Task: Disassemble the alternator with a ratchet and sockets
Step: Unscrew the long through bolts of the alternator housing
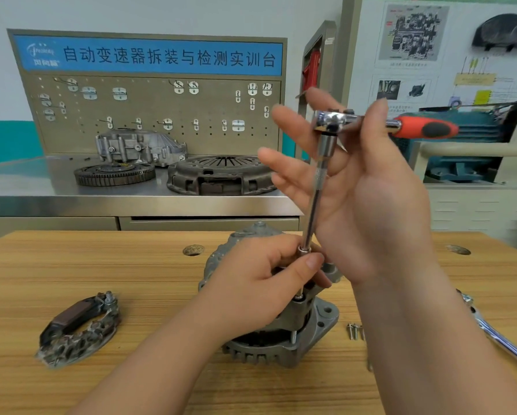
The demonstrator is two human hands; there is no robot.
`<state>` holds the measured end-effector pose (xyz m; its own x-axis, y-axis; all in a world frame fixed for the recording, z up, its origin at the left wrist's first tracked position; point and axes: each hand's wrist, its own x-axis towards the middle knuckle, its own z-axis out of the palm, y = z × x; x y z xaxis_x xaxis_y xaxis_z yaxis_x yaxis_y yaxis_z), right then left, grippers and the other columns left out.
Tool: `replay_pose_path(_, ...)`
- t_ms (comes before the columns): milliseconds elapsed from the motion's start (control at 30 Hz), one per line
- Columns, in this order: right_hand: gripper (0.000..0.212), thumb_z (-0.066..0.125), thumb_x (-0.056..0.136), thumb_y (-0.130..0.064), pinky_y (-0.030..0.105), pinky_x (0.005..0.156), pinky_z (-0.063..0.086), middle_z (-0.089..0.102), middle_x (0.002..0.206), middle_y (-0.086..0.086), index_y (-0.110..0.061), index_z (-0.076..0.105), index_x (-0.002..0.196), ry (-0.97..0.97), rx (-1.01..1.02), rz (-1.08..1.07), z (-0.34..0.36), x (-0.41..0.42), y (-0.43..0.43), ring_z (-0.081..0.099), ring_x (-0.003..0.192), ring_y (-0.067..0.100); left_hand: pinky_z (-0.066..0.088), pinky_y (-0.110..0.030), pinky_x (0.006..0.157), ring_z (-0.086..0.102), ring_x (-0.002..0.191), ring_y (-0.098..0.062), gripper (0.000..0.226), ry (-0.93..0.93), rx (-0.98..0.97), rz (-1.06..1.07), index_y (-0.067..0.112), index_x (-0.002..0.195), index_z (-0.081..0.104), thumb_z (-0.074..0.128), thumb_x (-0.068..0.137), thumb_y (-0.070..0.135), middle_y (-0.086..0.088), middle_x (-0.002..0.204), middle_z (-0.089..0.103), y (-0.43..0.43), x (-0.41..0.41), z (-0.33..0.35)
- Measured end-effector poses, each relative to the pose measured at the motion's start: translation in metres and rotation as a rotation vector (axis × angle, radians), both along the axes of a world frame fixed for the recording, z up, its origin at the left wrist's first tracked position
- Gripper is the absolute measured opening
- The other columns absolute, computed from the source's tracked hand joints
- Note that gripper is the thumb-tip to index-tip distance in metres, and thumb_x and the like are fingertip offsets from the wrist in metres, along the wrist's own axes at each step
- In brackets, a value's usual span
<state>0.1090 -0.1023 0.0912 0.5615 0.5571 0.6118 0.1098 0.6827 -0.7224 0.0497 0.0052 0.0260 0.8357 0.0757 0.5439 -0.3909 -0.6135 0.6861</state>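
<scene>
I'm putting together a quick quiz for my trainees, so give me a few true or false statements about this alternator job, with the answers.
The ratchet has an orange and black handle. True.
The left hand grips the lower end of the extension bar. True.
The alternator sits on the steel bench at the back. False: it stands on the wooden table, under the hands.
Loose bolts lie to the left of the alternator. False: they lie to its right.
</scene>
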Motion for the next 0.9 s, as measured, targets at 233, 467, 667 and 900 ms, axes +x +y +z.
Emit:
replay_pose_path(233, 0.027, 0.049, 0.094, -0.029, 0.036, 0.100, 0.048, 0.066, 0.127, -0.003, -0.029, 0.063, 0.116, -0.235, 0.106, -0.287, -0.0004, -0.0010, 0.0022, 0.063, 0.114, 0.020, 0.052, -0.060, 0.077, 0.065, 0.083, -0.046, 0.029, 0.068, -0.072, -0.001, 0.013, 0.091, 0.071, 0.051, 0.087, 0.034, 0.007, 0.083, 0.076, -0.0002, -0.0004, 0.0019)
replay_pose_path(467, 0.049, 0.020, 0.102, -0.048, 0.027, 0.071, 0.058, 0.076, 0.100, -0.004, -0.020, 0.056, 0.121, 0.087, -0.026, 0.142, 0.0016, 0.0015, -0.0015, 0.074, 0.083, 0.021, 0.052, -0.058, 0.075, 0.065, 0.082, -0.043, 0.028, 0.039, -0.064, -0.018, 0.024, 0.086, 0.072, 0.052, 0.088, 0.043, -0.003, 0.086, 0.075, -0.0012, 0.0004, 0.0033)
replay_pose_path(667, 0.026, 0.052, 0.092, -0.030, 0.027, 0.074, 0.051, 0.067, 0.123, -0.005, -0.032, 0.061, 0.117, -0.088, 0.099, -0.161, -0.0023, -0.0023, 0.0046, 0.068, 0.099, 0.020, 0.056, -0.046, 0.073, 0.069, 0.074, -0.028, 0.020, 0.050, -0.030, 0.006, 0.024, 0.084, 0.069, 0.051, 0.088, 0.032, 0.014, 0.078, 0.074, 0.0009, 0.0031, 0.0010)
replay_pose_path(900, 0.044, 0.024, 0.102, -0.045, 0.027, 0.078, 0.057, 0.075, 0.099, -0.005, -0.021, 0.058, 0.117, 0.032, 0.026, 0.075, -0.0010, -0.0036, 0.0019, 0.073, 0.083, 0.019, 0.047, -0.036, 0.057, 0.055, 0.056, -0.024, 0.030, 0.034, -0.023, -0.021, 0.037, 0.081, 0.070, 0.047, 0.082, 0.057, 0.004, 0.063, 0.066, -0.0021, 0.0012, 0.0008)
